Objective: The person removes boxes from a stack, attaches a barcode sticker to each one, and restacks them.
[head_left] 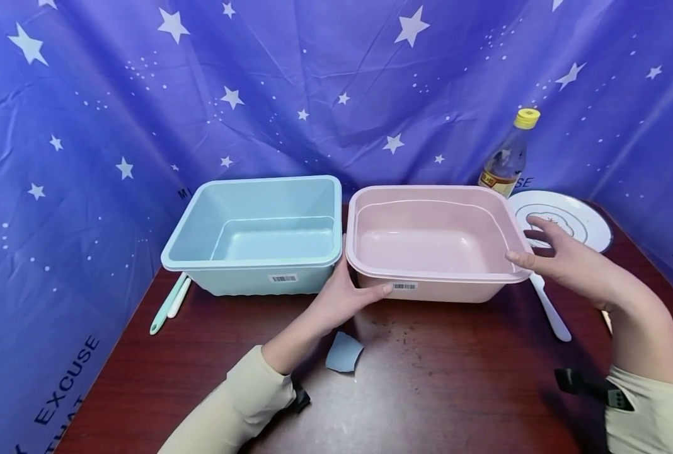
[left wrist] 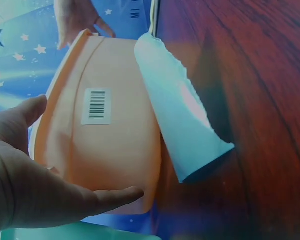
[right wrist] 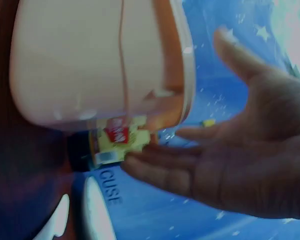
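Observation:
A pink plastic basin (head_left: 427,284) stands on the table beside a light blue basin (head_left: 251,280). My left hand (head_left: 342,293) is at the pink basin's left end, its thumb by the front barcode label and its other fingers reaching between the two basins. In the left wrist view those visible fingers are extended along the basin's wall. At the right end my right hand (head_left: 569,255) has its fingers spread beside the rim; the right wrist view shows this hand (right wrist: 225,160) apart from the basin wall. Both basins hold nothing visible.
A light blue broken shard (head_left: 344,352) lies in front of the basins, near dark crumbs (head_left: 404,334). Behind at right are a yellow-capped bottle (head_left: 506,157) and a white plate (head_left: 594,227). A white knife (head_left: 549,309) lies at right; green and white handles (head_left: 169,306) protrude at left.

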A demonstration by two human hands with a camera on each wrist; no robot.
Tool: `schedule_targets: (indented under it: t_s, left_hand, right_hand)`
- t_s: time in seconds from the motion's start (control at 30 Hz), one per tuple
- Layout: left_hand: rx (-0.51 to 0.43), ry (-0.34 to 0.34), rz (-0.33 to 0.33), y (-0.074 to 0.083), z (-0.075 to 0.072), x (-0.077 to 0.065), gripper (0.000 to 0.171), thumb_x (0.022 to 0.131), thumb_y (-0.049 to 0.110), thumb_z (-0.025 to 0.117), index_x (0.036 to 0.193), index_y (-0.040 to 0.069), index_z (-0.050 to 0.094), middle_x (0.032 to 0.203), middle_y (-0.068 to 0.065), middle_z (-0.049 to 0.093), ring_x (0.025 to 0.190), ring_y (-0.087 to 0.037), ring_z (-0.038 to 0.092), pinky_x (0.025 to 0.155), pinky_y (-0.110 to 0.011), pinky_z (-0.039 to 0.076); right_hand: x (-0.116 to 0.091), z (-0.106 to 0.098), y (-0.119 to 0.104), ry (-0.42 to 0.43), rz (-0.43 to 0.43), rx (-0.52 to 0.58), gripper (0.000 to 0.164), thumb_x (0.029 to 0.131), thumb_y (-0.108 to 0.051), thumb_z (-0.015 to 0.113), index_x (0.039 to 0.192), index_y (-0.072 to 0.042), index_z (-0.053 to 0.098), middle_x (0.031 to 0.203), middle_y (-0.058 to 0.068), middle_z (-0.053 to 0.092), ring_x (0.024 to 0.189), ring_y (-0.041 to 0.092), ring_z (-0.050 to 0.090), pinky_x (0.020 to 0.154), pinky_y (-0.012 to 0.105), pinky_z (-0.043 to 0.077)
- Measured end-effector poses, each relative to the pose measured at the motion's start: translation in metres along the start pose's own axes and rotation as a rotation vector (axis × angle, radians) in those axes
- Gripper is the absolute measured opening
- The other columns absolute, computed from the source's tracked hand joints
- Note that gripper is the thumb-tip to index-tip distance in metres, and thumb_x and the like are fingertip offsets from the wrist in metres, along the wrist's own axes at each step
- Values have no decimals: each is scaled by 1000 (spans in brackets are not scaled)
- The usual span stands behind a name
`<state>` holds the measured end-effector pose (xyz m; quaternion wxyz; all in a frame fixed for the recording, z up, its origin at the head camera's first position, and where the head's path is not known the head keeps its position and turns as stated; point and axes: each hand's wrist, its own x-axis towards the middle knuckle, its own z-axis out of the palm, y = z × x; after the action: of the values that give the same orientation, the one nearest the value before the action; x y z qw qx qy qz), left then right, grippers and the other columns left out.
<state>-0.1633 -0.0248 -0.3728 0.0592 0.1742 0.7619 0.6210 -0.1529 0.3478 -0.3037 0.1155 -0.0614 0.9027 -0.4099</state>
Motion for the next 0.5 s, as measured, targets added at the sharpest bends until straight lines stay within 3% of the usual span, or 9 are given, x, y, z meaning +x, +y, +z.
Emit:
schedule_targets:
  t_s: [0.03, 0.07, 0.17, 0.27, 0.37, 0.43, 0.5]
  left_hand:
    - [-18, 12, 3, -1, 1, 1, 110, 82, 25, 85, 163, 29, 10, 162, 0, 28, 148, -18, 25, 120, -43, 18]
    - [-36, 24, 4, -2, 2, 3, 111, 81, 23, 85, 163, 26, 10, 163, 1, 25, 149, -17, 23, 120, -41, 17]
    - [-87, 53, -4, -4, 4, 6, 114, 81, 20, 85, 164, 22, 7, 167, 2, 16, 151, -16, 18, 120, -37, 15]
    - [-113, 62, -11, -5, 6, 8, 117, 81, 20, 86, 164, 23, 4, 168, 3, 12, 151, -16, 17, 120, -36, 15]
    - [-125, 66, -13, -6, 8, 8, 117, 81, 19, 86, 164, 23, 3, 168, 2, 13, 151, -15, 17, 120, -35, 16]
    - [-129, 65, -15, -6, 9, 7, 119, 80, 18, 86, 164, 22, 1, 167, 2, 13, 151, -14, 17, 120, -36, 15]
    - [-132, 58, -21, -6, 10, 6, 122, 79, 17, 87, 164, 22, -1, 167, -1, 14, 151, -16, 17, 120, -37, 16]
  right_hand:
    - [1, 0, 5, -29, -13, 13, 92, 103, -26, 59, 157, 5, -8, 154, 43, 15, 139, 60, 23, 81, 13, 43]
    - [2, 0, 9, -52, -25, 28, 93, 103, -24, 60, 157, 3, -11, 155, 43, 12, 140, 59, 20, 88, 16, 43]
    - [3, 2, 19, -89, -59, 51, 99, 100, -22, 64, 159, -2, -13, 159, 39, 2, 143, 53, 8, 115, 42, 29]
    - [3, 4, 25, -103, -95, 79, 107, 96, -18, 70, 160, -8, -15, 162, 32, -9, 144, 46, -3, 112, 68, 5]
    - [3, 6, 28, -112, -128, 79, 110, 93, -13, 72, 161, -12, -15, 163, 29, -5, 146, 33, 7, 118, 36, 15]
    - [2, 6, 28, -110, -138, 51, 110, 92, -11, 72, 161, -13, -13, 162, 29, 6, 141, 23, 22, 106, 16, 25]
    - [1, 4, 28, -106, -135, 4, 109, 92, -11, 73, 161, -14, -12, 159, 29, 16, 134, 19, 32, 88, 5, 29]
